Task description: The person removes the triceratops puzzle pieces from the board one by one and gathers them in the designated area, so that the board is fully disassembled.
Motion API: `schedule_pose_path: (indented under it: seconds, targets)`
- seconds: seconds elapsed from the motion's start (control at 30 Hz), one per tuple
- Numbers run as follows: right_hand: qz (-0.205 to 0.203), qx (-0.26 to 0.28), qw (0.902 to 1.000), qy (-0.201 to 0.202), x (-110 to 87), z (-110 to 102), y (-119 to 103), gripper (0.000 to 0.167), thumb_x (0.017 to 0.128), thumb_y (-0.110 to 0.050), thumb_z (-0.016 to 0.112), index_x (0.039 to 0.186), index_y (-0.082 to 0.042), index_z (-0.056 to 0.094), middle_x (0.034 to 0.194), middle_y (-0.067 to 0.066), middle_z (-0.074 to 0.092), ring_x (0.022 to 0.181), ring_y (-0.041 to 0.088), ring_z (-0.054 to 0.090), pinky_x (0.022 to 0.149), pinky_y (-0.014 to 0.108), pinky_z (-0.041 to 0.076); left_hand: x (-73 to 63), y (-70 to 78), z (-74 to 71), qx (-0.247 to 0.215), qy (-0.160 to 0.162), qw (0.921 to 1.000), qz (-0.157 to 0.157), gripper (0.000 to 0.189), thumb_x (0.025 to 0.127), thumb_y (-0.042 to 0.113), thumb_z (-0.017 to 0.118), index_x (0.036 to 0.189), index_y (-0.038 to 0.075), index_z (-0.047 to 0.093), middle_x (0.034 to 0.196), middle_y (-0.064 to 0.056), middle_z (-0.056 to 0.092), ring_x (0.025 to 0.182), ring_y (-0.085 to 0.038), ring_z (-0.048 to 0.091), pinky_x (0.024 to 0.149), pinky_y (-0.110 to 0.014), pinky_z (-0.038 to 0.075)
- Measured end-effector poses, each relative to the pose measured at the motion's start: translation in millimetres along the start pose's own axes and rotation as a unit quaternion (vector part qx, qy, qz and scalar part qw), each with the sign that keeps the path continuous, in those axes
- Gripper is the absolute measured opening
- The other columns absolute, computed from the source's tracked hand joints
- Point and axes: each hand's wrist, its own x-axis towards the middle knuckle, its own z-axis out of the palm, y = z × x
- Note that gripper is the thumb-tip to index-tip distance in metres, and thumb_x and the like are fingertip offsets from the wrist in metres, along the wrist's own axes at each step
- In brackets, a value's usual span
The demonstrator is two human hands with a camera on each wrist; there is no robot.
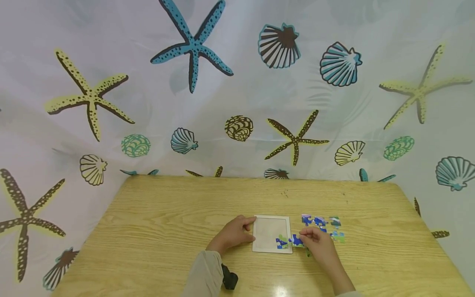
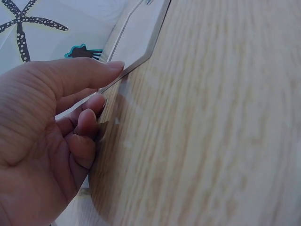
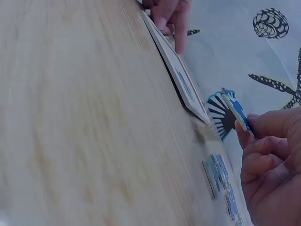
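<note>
My left hand [image 1: 234, 234] grips the left side of a pale square puzzle tray [image 1: 254, 246], its thumb and index finger at the edge. In the left wrist view the thumb [image 2: 101, 70] lies along that edge, with the other fingers curled below. A blue and green jigsaw piece [image 1: 281, 242] lies in the tray's lower right corner. Between thumb and fingertips my right hand [image 1: 320, 246] pinches a blue jigsaw piece [image 1: 297, 240], just at the tray's right rim. The right wrist view shows this held piece [image 3: 239, 113] tilted and raised off the table.
Several loose jigsaw pieces [image 1: 335, 221] lie on the wooden table [image 1: 178, 214] right of the tray, partly behind the right hand. A small black object [image 1: 229, 278] sits beside the left sleeve [image 1: 206, 270]. A curtain [image 1: 222, 99] printed with starfish and shells surrounds the table.
</note>
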Motion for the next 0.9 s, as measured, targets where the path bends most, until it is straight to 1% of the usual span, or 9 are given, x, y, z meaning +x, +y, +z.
schedule_pose_path:
  seconds: [0.17,0.33,0.4,0.57,0.73,0.9]
  targets:
    - [0.026,-0.013,0.9994,0.019,-2.4,-27.1,9.8,0.017,0.089,-0.007,0.064,0.103,0.004,0.063,0.092,0.007,0.063,0.081,0.012,0.057,0.067,0.019,0.047,0.5,0.0,-0.2,0.001,0.001,1.0,-0.001,0.064,0.078,0.008,0.076,0.136,0.003,0.051,0.084,-0.004,0.044,0.075,-0.016,0.039,0.064,-0.027,0.033]
    - [0.047,-0.043,0.9972,0.04,-4.9,-44.6,20.3,0.016,0.088,-0.009,0.065,0.099,0.003,0.064,0.089,0.005,0.064,0.078,0.01,0.056,0.064,0.019,0.047,1.1,-0.5,0.3,0.0,0.001,1.0,-0.002,0.064,0.078,0.008,0.076,0.137,0.002,0.05,0.084,-0.003,0.043,0.075,-0.016,0.039,0.065,-0.026,0.033]
    - [0.054,-0.047,0.9964,0.045,-6.2,-48.7,24.2,0.016,0.087,-0.009,0.066,0.098,0.003,0.064,0.089,0.005,0.064,0.077,0.01,0.056,0.064,0.02,0.047,1.3,-0.6,0.6,0.003,0.001,1.0,-0.001,0.064,0.078,0.008,0.076,0.137,0.002,0.05,0.084,-0.003,0.043,0.075,-0.016,0.039,0.065,-0.026,0.033]
    - [0.056,-0.063,0.9953,0.047,-9.1,-53.4,31.5,0.018,0.086,-0.011,0.068,0.096,0.003,0.065,0.088,0.005,0.065,0.077,0.011,0.056,0.063,0.02,0.047,0.7,0.0,0.9,0.005,0.001,1.0,-0.007,0.063,0.079,0.009,0.075,0.137,0.004,0.05,0.084,-0.002,0.043,0.075,-0.015,0.039,0.065,-0.027,0.033]
    - [0.05,-0.093,0.9933,0.047,-10.2,-57.2,34.4,0.019,0.086,-0.015,0.069,0.096,0.001,0.067,0.088,0.004,0.065,0.079,0.011,0.057,0.066,0.02,0.046,-0.5,1.0,1.1,-0.003,-0.001,1.0,-0.008,0.063,0.08,0.008,0.074,0.137,0.004,0.05,0.084,-0.002,0.043,0.076,-0.016,0.039,0.065,-0.027,0.033]
    - [0.042,-0.116,0.9909,0.053,-11.4,-62.3,37.2,0.018,0.086,-0.013,0.069,0.095,0.002,0.068,0.089,0.006,0.067,0.08,0.012,0.059,0.068,0.02,0.045,-1.2,0.1,0.0,-0.009,-0.001,0.9999,-0.006,0.064,0.079,0.008,0.075,0.137,0.004,0.049,0.084,-0.002,0.042,0.075,-0.016,0.039,0.065,-0.026,0.032]
